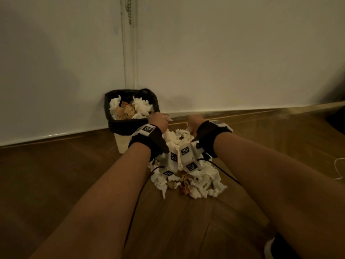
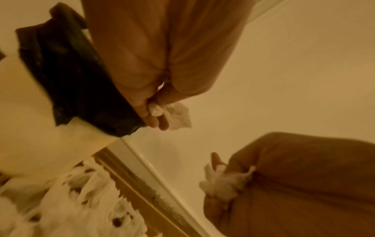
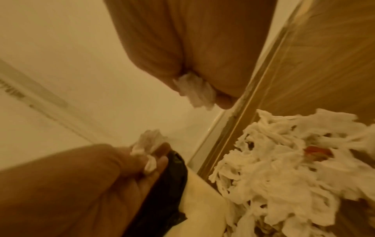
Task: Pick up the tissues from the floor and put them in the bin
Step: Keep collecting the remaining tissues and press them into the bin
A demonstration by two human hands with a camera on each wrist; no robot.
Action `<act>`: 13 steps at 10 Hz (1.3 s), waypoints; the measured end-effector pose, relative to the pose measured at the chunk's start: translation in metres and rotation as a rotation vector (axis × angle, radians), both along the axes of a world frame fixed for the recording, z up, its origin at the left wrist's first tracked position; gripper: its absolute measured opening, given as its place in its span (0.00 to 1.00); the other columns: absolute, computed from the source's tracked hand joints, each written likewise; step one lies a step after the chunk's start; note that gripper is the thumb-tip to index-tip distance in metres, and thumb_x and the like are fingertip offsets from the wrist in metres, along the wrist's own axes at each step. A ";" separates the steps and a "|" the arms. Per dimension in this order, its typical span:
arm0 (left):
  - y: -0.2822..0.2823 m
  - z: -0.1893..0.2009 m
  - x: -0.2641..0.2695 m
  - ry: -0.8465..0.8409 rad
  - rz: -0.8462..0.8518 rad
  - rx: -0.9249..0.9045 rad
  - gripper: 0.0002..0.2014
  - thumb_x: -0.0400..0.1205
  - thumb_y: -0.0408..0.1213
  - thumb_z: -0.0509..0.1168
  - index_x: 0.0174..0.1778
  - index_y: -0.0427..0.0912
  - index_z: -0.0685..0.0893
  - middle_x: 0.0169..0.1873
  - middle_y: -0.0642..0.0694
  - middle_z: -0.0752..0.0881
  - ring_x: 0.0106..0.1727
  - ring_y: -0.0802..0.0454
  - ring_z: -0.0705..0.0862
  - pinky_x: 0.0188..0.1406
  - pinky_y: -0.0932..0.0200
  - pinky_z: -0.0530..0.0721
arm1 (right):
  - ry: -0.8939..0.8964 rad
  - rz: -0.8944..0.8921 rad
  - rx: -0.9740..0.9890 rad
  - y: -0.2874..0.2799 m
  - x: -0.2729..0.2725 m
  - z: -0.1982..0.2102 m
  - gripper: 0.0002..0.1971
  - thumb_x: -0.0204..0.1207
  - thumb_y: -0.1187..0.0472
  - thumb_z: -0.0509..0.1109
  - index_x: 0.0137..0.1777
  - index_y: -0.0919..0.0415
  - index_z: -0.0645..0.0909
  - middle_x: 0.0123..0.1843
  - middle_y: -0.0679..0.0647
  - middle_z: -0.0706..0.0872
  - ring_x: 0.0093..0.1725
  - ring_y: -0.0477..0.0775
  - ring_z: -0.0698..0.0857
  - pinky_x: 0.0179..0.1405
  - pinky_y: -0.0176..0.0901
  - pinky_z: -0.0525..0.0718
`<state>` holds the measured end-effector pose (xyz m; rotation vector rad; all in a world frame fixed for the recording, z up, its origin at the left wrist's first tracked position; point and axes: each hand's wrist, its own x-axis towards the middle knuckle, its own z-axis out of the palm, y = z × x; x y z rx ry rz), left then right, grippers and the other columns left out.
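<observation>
Lying nearest on the wooden floor (image 1: 74, 184), a heap of crumpled white tissues (image 1: 196, 182), some stained brown and orange, spreads beneath both wrists. Beyond and above the heap, the right hand (image 1: 194, 123) has its fingers (image 3: 223, 99) curled tight round a small wad of tissue (image 3: 194, 91). To its left, the left hand (image 1: 158, 121) pinches another tissue scrap (image 2: 174, 117) between thumb and fingertips, right at the near right corner of the bin (image 1: 123, 141). This cream bin, lined with a black bag (image 1: 119, 126), stands against the white wall (image 1: 224, 62) and already holds several crumpled tissues.
</observation>
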<state>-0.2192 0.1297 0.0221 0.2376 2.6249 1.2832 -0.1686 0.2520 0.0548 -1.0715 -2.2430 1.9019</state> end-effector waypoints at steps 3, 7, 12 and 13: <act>-0.076 0.006 -0.036 0.316 0.425 0.150 0.07 0.81 0.36 0.64 0.52 0.46 0.85 0.53 0.46 0.86 0.53 0.48 0.84 0.48 0.61 0.79 | 0.177 0.277 0.506 -0.065 -0.076 -0.005 0.11 0.77 0.61 0.68 0.58 0.57 0.78 0.58 0.58 0.85 0.54 0.58 0.83 0.43 0.42 0.81; -0.095 -0.025 -0.070 0.311 0.089 -0.447 0.16 0.86 0.33 0.52 0.62 0.35 0.83 0.64 0.38 0.80 0.65 0.43 0.78 0.62 0.54 0.75 | -0.066 0.851 1.011 -0.110 -0.128 -0.038 0.19 0.83 0.62 0.58 0.72 0.63 0.75 0.72 0.63 0.77 0.70 0.62 0.76 0.70 0.49 0.72; -0.061 -0.048 0.000 0.665 0.288 -0.297 0.16 0.77 0.35 0.60 0.62 0.44 0.76 0.65 0.38 0.73 0.68 0.37 0.71 0.63 0.40 0.70 | 0.348 0.408 1.054 -0.068 -0.072 -0.064 0.14 0.79 0.59 0.59 0.60 0.56 0.81 0.60 0.57 0.79 0.62 0.60 0.74 0.59 0.52 0.76; -0.046 -0.067 0.028 0.718 0.175 -0.285 0.14 0.74 0.34 0.62 0.56 0.43 0.78 0.57 0.38 0.77 0.57 0.37 0.76 0.52 0.45 0.73 | 0.238 0.277 0.994 -0.048 -0.041 -0.083 0.13 0.79 0.59 0.59 0.59 0.55 0.80 0.61 0.57 0.78 0.62 0.60 0.74 0.59 0.52 0.75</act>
